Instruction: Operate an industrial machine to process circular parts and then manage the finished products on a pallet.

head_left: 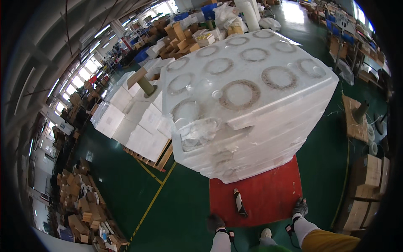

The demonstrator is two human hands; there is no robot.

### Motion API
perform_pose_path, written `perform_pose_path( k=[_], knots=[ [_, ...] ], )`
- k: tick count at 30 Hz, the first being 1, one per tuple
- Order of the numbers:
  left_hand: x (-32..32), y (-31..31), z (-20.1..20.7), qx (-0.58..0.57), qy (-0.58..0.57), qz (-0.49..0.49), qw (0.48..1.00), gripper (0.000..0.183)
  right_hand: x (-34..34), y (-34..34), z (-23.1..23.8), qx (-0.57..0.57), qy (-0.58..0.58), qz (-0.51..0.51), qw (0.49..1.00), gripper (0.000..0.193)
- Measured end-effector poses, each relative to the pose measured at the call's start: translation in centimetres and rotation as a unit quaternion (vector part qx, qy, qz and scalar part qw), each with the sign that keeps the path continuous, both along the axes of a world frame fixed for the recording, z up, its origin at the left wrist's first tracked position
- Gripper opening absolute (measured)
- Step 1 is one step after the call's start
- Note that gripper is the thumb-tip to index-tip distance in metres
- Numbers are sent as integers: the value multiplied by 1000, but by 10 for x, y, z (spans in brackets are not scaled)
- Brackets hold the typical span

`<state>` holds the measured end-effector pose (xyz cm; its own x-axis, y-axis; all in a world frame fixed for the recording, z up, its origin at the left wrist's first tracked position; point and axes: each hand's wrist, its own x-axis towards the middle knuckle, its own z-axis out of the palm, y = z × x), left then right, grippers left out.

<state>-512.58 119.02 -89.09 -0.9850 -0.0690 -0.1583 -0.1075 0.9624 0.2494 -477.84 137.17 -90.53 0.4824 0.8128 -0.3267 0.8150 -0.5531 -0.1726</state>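
A red board [273, 197] lies low in front of me, under a tall stack of white plastic trays [268, 130]. Round ring marks cover the top tray, and torn clear film hangs at its near left corner. My left hand [215, 223], in a dark glove, is closed at the board's near left corner; its fingers are hard to make out. At the near right corner, my gloved right hand [300, 208] curls its fingers over the board's edge. Between the hands, nearer the left one, a narrow black-and-white object [239, 203] rests on the board.
White cartons [142, 130] stand on a wooden pallet [161, 157] at the left. Brown boxes [365, 176] are stacked close on the right, below a brown panel [356, 117]. A heap of cardboard [84, 201] lies far left. Yellow lines [153, 199] mark the green floor.
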Motion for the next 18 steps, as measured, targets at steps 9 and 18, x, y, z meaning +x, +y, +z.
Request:
perform_pose_path(
  k=[9,18],
  knots=[
    [-36,76,10,-5,0,-51,999,45,-39,74,-5,25,24,-16,999,52],
    [-53,135,15,-68,-80,-31,994,49,-56,126,10,-14,-2,10,1000,45]
  ],
)
